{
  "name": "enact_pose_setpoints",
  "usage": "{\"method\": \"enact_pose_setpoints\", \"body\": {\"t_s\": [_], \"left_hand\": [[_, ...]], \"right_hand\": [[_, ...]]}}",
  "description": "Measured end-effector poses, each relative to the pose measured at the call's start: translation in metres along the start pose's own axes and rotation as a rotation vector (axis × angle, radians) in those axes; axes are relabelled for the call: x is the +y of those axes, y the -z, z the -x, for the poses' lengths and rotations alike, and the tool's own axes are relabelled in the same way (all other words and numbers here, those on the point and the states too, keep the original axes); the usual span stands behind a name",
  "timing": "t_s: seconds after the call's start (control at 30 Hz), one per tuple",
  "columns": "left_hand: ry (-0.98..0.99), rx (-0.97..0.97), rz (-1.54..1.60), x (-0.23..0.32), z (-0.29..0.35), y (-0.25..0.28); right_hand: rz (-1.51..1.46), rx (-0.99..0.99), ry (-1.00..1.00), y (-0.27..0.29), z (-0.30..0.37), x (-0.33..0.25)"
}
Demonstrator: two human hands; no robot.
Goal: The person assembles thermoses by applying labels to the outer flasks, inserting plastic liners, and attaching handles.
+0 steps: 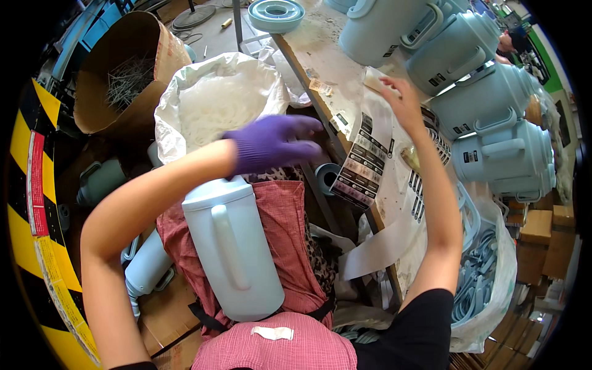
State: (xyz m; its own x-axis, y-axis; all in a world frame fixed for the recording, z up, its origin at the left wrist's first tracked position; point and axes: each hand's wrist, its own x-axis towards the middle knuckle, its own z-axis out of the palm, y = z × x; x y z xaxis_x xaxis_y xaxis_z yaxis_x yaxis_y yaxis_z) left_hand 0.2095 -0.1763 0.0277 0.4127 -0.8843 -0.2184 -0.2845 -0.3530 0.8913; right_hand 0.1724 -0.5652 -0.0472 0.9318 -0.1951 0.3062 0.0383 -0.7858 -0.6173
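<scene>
A pale blue lidded jug (262, 262) lies across my lap, its handle facing up. My left hand (274, 143), in a purple knitted glove, hovers just beyond the jug's lid with its fingers stretched apart and nothing in them. My bare right hand (404, 105) reaches over the table, fingers bent onto the end of a white paper roll (374, 79). Near it lie a strip of dark printed labels (364, 161), hanging over the table edge, and a sheet with small dark stickers (417, 194).
Several pale blue jugs (456, 55) stand along the table's (336, 46) right side. A bag of blue plastic handles or straps (478, 290) is at the lower right. To the left are a white sack (225, 102), a cardboard drum of thin rods (132, 74) and a yellow-black striped post (52, 246).
</scene>
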Motion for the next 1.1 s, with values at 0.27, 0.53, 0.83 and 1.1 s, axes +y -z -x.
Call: {"method": "enact_pose_setpoints", "body": {"t_s": [0.27, 0.53, 0.83, 1.1], "left_hand": [[-0.204, 0.445, -0.258, -0.069, 0.154, -0.029], [-0.482, 0.586, -0.523, -0.06, 0.151, -0.054], [-0.394, 0.84, -0.381, -0.089, 0.184, -0.088], [-0.231, 0.956, -0.432, -0.108, 0.258, -0.166]], "right_hand": [[0.153, 0.024, -0.073, -0.043, 0.057, 0.002], [-0.152, 0.196, -0.346, -0.051, 0.054, 0.013], [0.4, 0.268, -0.029, -0.053, 0.078, -0.036], [-0.037, 0.005, 0.093, -0.034, 0.157, -0.163]]}}
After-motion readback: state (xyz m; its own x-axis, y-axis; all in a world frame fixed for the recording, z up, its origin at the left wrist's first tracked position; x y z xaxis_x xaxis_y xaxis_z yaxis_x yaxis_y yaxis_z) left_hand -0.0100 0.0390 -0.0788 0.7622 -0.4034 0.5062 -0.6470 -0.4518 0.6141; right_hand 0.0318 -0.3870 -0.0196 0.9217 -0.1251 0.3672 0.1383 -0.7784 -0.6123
